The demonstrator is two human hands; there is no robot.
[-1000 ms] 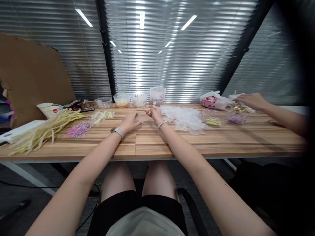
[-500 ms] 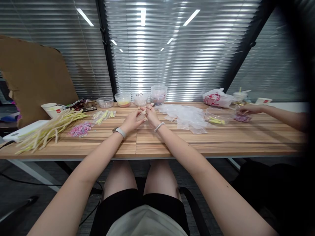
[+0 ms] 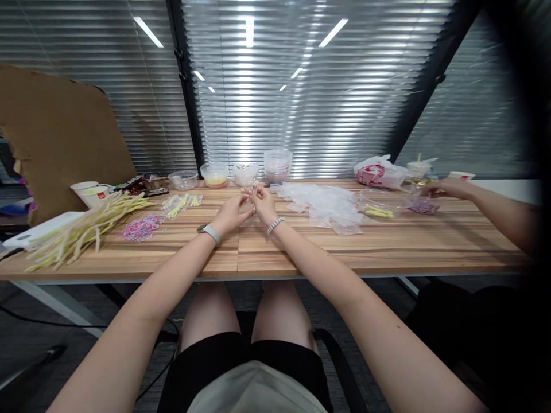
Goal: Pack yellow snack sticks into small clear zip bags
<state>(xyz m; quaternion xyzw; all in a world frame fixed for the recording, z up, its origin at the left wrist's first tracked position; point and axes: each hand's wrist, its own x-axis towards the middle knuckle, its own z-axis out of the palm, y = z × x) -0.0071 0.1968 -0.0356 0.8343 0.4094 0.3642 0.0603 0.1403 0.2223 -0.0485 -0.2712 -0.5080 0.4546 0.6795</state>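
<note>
My left hand (image 3: 232,214) and my right hand (image 3: 264,205) meet above the middle of the wooden table. Their fingers pinch together at a small clear plastic bag (image 3: 249,202), mostly covered by the fingers; its contents are too small to tell. Just right of my right hand lies a pile of clear plastic bags (image 3: 322,203). To the left of my left hand are small bags with short yellow pieces (image 3: 179,205) and a heap of pink and purple small bits (image 3: 143,226).
Long yellow and cream strips (image 3: 88,226) lie at the left beside paper cups (image 3: 93,195). Clear tubs (image 3: 278,166) line the back edge. On the right, a co-worker's hand (image 3: 447,188) is over a container of purple bits (image 3: 424,205), near a tub with yellow pieces (image 3: 379,211).
My right hand's fingers have shifted slightly left and drawn closer to my left hand's fingertips. The co-worker's hand has lifted a little from the container of purple bits.
</note>
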